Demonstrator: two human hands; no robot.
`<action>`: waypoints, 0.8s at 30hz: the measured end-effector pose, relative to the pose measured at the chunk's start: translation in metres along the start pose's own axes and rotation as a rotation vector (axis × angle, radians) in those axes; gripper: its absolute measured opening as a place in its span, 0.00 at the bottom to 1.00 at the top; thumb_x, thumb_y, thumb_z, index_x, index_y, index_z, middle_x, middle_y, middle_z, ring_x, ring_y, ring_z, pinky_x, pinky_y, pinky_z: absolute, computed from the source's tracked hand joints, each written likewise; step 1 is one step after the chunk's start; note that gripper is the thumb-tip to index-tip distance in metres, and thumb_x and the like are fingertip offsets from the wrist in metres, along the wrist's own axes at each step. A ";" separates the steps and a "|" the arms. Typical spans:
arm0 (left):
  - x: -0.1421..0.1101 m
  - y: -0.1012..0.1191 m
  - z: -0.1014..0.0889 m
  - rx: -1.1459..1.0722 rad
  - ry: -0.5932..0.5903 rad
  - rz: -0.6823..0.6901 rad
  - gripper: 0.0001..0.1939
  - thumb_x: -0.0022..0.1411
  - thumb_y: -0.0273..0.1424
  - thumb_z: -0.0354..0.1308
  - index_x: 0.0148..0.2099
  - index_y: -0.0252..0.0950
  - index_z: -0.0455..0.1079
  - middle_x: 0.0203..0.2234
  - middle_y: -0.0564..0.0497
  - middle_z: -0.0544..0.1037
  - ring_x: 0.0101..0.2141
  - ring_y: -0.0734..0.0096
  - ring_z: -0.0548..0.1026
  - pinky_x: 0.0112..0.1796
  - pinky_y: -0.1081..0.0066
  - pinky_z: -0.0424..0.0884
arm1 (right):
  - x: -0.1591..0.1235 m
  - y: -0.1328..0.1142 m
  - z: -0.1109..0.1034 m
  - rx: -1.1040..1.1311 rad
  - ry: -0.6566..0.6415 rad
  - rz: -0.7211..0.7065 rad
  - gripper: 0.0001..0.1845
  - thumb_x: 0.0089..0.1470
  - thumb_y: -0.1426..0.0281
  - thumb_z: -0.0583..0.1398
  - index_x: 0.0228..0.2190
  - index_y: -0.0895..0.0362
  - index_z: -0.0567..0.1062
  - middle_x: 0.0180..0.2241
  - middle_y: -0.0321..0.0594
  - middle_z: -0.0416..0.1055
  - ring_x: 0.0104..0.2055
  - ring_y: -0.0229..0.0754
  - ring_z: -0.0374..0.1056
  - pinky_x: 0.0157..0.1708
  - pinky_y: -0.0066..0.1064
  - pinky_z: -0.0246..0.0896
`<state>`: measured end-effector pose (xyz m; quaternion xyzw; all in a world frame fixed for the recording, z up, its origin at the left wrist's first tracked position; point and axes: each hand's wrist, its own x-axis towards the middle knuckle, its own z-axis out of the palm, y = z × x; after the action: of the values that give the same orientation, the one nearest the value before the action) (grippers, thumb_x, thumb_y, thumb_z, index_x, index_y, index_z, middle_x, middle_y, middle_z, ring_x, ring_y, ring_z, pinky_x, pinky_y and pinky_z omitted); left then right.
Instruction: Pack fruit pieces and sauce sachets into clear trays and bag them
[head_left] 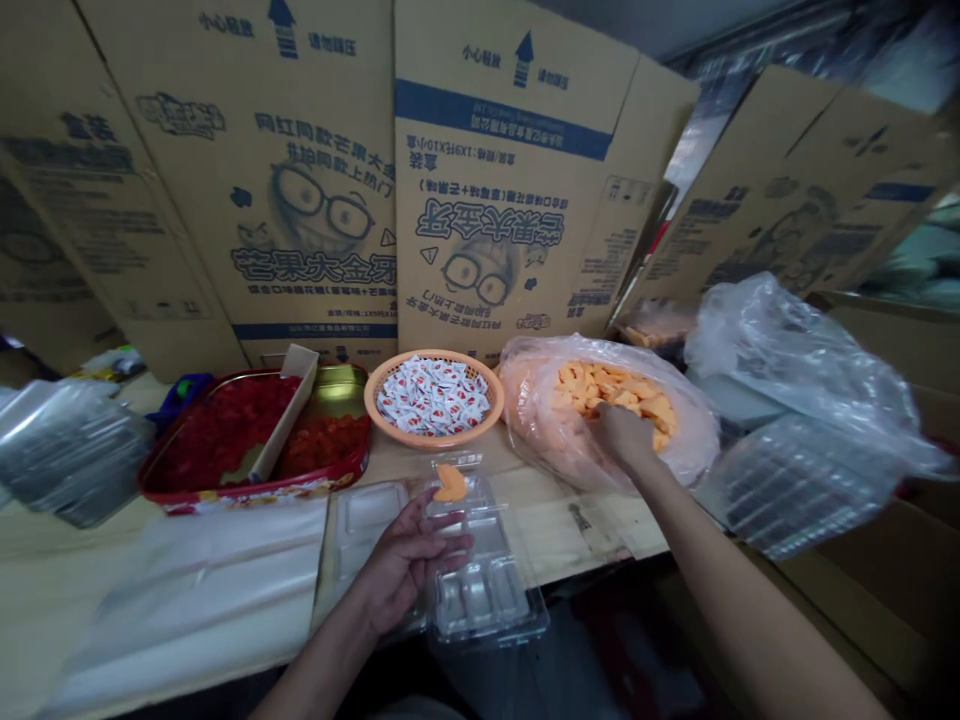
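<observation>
An orange candy piece [451, 484] sits at the thumb and index fingertip of my left hand [405, 560], its other fingers spread loosely. Below them is a clear plastic tray [487, 590] with several compartments, at the table's front edge. My right hand [624, 436] reaches into an open clear plastic bag [540, 420] full of orange candy pieces [649, 400]. Its fingers curl down among the candies, and the fingertips are hidden there. Left of the bag, an orange basket [371, 400] holds many small white and red sachets [435, 398].
A red tin [150, 485] with a cardboard divider [285, 415] holds red and orange-red pieces. Stacked clear trays stand at the far left [67, 450] and right [810, 480]. White sheets [217, 580] lie in front of the tin. Tall cardboard boxes [487, 130] line the back.
</observation>
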<state>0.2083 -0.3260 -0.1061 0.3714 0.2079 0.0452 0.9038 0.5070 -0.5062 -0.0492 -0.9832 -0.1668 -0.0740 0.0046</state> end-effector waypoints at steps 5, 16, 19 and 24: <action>-0.007 0.009 -0.005 -0.010 0.034 0.014 0.40 0.47 0.14 0.55 0.61 0.37 0.47 0.46 0.41 0.72 0.40 0.57 0.75 0.41 0.62 0.71 | -0.015 -0.008 -0.010 0.465 0.359 0.053 0.16 0.50 0.69 0.52 0.39 0.60 0.73 0.38 0.50 0.71 0.41 0.50 0.64 0.40 0.42 0.55; -0.034 0.024 -0.033 -0.052 0.091 0.109 0.39 0.46 0.15 0.57 0.58 0.39 0.50 0.46 0.41 0.71 0.40 0.55 0.75 0.39 0.62 0.71 | -0.099 -0.142 -0.015 1.545 -0.597 -0.311 0.20 0.32 0.65 0.67 0.31 0.58 0.74 0.29 0.36 0.69 0.31 0.35 0.64 0.32 0.29 0.60; -0.044 0.032 -0.045 -0.079 0.121 0.153 0.39 0.45 0.15 0.57 0.58 0.38 0.51 0.45 0.41 0.72 0.40 0.53 0.75 0.39 0.61 0.71 | -0.103 -0.173 -0.003 1.444 -0.666 -0.460 0.17 0.35 0.66 0.65 0.31 0.58 0.74 0.28 0.36 0.69 0.30 0.36 0.63 0.29 0.28 0.58; -0.057 0.039 -0.064 -0.099 0.148 0.188 0.38 0.45 0.15 0.58 0.57 0.40 0.54 0.43 0.44 0.73 0.38 0.55 0.76 0.38 0.62 0.71 | -0.106 -0.211 0.010 1.227 -0.545 -0.704 0.11 0.42 0.69 0.60 0.32 0.58 0.75 0.26 0.36 0.67 0.28 0.36 0.61 0.29 0.30 0.58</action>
<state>0.1335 -0.2697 -0.1006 0.3400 0.2359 0.1670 0.8949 0.3399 -0.3410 -0.0780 -0.6763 -0.4774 0.2807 0.4857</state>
